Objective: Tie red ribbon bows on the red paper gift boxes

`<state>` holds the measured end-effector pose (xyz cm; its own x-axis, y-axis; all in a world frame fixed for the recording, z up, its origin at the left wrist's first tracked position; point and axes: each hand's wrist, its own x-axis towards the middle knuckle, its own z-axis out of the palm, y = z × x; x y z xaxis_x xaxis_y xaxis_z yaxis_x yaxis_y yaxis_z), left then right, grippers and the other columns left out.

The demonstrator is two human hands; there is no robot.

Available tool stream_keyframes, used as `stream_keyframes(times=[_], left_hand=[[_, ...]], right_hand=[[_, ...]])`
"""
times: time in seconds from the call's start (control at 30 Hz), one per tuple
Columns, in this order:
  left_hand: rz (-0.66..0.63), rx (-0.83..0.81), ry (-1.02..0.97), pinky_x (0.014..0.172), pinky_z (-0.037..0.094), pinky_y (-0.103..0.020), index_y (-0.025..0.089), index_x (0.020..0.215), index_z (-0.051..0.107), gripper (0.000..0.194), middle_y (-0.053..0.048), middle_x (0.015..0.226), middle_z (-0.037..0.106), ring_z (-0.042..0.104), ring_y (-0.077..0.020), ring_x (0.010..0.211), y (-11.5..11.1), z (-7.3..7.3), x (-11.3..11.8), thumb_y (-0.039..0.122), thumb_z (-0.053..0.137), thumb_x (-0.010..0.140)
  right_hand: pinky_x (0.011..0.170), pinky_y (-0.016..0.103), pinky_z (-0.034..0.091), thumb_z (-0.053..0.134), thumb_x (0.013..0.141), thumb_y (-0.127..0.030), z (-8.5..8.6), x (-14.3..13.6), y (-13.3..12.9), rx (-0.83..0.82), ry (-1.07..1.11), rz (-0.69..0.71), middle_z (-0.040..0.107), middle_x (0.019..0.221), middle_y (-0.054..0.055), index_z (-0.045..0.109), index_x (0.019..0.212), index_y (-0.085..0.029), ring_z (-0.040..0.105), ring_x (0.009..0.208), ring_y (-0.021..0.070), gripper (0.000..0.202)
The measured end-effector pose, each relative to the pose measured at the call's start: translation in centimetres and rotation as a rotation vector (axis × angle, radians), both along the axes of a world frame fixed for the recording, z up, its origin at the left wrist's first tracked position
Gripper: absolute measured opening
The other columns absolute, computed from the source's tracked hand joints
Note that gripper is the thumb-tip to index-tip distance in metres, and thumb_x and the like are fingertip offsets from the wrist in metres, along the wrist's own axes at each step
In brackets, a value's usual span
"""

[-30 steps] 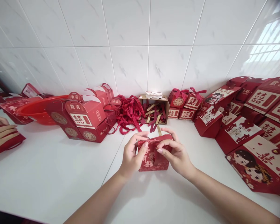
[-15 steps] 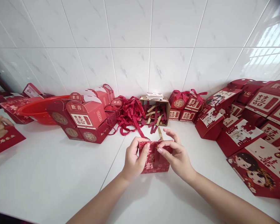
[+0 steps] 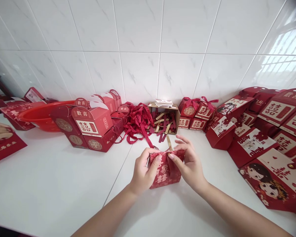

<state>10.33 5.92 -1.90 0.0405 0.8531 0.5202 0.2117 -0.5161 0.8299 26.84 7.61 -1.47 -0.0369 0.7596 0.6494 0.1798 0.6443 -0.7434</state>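
Head view: the printed red box, a smooth-faced rectangular body, is between the hands over the glossy white counter. The left hand grips its left side, fingers curled. The right hand pinches the top edge by a dark strap, outer fingers spread. Behind lie tangled red ribbons and a carton of flat strips.

White tiled wall behind tabletop; orange-red basin at left, beside stacked red boxes; tangled red ribbons right of that stack; bow-topped boxes near the wall; bright reflection at right.
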Motion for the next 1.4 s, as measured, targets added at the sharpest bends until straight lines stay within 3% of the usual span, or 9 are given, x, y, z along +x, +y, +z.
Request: stream_keyframes(times=[0.1,0.27,0.4,0.53,0.7,0.83,1.0,1.13,1.4], left_hand=[[-0.048,-0.085,-0.068,0.075,0.049,-0.027,0.02,0.095,0.054,0.014,-0.003,0.09,0.062,0.061,-0.0162,0.083,-0.5,0.2,0.2,0.033,0.05,0.092],[-0.177,-0.159,-0.069,0.072,0.051,-0.029,0.023,0.107,0.043,0.029,-0.003,0.091,0.059,0.061,-0.0166,0.081,-1.2,0.9,0.7,0.032,0.06,0.085],[-0.022,-0.054,0.01,0.08,0.051,-0.035,0.023,0.11,0.041,0.05,-0.008,0.108,0.057,0.062,-0.0218,0.095,-0.9,2.6,2.2,0.029,0.073,0.072],[0.085,0.127,0.272,0.086,0.048,-0.035,0.024,0.103,0.05,0.043,-0.005,0.103,0.061,0.06,-0.0219,0.099,0.1,7.0,2.7,0.03,0.075,0.069],[0.023,0.075,0.642,0.04,0.038,-0.022,0.024,0.084,0.06,0.022,0.003,0.062,0.061,0.056,-0.0132,0.049,-0.4,13.6,0.7,0.042,0.067,0.075],[0.003,0.233,0.698,0.036,0.035,-0.022,0.023,0.064,0.064,0.02,0.002,0.054,0.06,0.054,-0.0133,0.044,-2.2,16.6,-1.2,0.037,0.064,0.079],[-0.048,0.354,0.319,0.059,0.053,-0.027,0.025,0.081,0.07,0.007,-0.002,0.078,0.07,0.066,-0.0191,0.07,-3.5,16.6,-0.4,0.03,0.065,0.08],[-0.148,0.164,0.062,0.047,0.05,-0.024,0.029,0.108,0.057,0.026,0.002,0.067,0.064,0.061,-0.0147,0.054,-3.0,15.4,1.7,0.027,0.063,0.083],[-0.324,0.168,0.397,0.063,0.053,-0.026,0.027,0.1,0.068,0.022,-0.003,0.087,0.068,0.065,-0.0186,0.076,-2.0,14.5,2.1,0.02,0.051,0.088]], right_hand=[[0.087,0.039,0.05,0.062,0.085,-0.029,-0.2,0.1,0.1,-0.089,0.051,0.13,0.056,0.118,0.008,0.047,0.116,-0.026,0.06,0.1,0.0206,0.034],[0.061,0.027,0.049,0.066,0.082,-0.031,0.4,0.0,-0.3,-0.068,0.075,0.032,0.056,0.073,-0.002,0.048,0.083,-0.022,0.055,0.064,0.0138,0.021],[0.056,0.025,0.048,0.067,0.08,-0.026,2.2,0.4,-0.7,0.069,0.085,-0.008,0.056,0.07,-0.002,0.047,0.081,-0.022,0.055,0.062,0.0136,0.021],[0.057,0.025,0.049,0.069,0.077,-0.021,4.7,2.0,-1.0,0.239,0.107,-0.109,0.057,0.07,-0.002,0.046,0.08,-0.023,0.057,0.061,0.0133,0.023],[0.053,0.024,0.047,0.069,0.076,-0.018,7.2,4.5,-1.6,0.361,0.036,-0.151,0.058,0.072,-0.001,0.046,0.082,-0.023,0.056,0.06,0.013,0.025],[0.049,0.024,0.045,0.069,0.076,-0.018,7.9,5.8,-1.8,0.412,-0.081,-0.133,0.057,0.07,0.0,0.046,0.082,-0.023,0.055,0.057,0.0136,0.024],[0.046,0.024,0.044,0.068,0.075,-0.015,8.3,6.1,-2.4,0.49,-0.227,0.082,0.055,0.069,-0.001,0.046,0.086,-0.024,0.055,0.055,0.014,0.026],[0.048,0.026,0.046,0.066,0.076,-0.013,8.5,5.9,-3.0,0.555,-0.299,0.138,0.056,0.07,0.0,0.045,0.088,-0.024,0.054,0.056,0.0146,0.027],[0.047,0.027,0.046,0.067,0.076,-0.013,8.5,6.8,-3.1,0.55,-0.296,0.09,0.059,0.072,0.002,0.046,0.089,-0.024,0.055,0.055,0.0145,0.027]])
